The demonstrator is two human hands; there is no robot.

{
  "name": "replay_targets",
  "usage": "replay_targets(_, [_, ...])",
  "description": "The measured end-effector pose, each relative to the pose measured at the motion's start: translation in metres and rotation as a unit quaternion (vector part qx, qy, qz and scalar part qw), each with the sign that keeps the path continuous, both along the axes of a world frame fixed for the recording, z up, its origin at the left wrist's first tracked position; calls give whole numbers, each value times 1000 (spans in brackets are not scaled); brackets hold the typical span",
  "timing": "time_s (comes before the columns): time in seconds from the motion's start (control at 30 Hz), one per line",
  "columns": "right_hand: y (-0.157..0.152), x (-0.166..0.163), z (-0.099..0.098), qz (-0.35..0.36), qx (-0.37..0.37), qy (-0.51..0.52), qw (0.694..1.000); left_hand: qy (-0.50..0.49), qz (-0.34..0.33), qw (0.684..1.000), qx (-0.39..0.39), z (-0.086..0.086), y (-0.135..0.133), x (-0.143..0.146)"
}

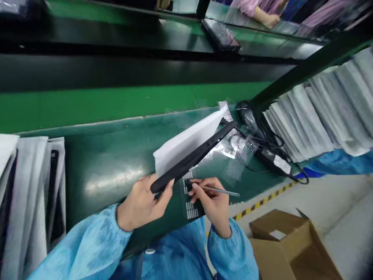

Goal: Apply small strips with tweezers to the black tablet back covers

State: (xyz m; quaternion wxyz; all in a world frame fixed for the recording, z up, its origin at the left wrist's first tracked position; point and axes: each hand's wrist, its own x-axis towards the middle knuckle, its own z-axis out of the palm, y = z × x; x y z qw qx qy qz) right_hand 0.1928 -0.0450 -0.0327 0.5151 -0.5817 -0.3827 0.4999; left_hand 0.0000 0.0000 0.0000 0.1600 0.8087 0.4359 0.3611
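My left hand (145, 202) pinches the near end of a thin black laptop-like device (192, 157), tilted up off the bench and seen nearly edge-on. A white sheet (189, 142) stands up against its far side. My right hand (212, 198) is closed around slim metal tweezers (223, 191), their tip pointing left over a clear sheet of small white and dark labels (191, 210). That sheet lies on the bench just under the tweezers. Part of it is hidden by the device and my fingers.
On the green bench (116, 151) lie crumpled clear label sheets (240, 159), a black power adapter (269, 159) and cables. White padded sleeves (314, 109) stand at right, more sleeves (32, 186) at left. An open cardboard box (282, 252) sits below. Across the line, a person's hand (271, 20) shows.
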Motion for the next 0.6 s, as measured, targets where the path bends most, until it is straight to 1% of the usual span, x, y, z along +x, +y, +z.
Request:
replay_targets(0.17, [1,-2,-1,-5,-5,-3,1000,-1,11,1000,-7,-5,-1,1])
replay_targets(0.27, [2,-2,0,3,-12,-5,1000,-3,12,1000,12,-6,0,2])
replay_targets(0.4, [3,-3,0,-9,-3,6,1000,9,17,999,41,-6,-1,1])
replay_targets(0.6, [3,-4,0,2,-7,-2,1000,7,11,999,40,-7,-1,1])
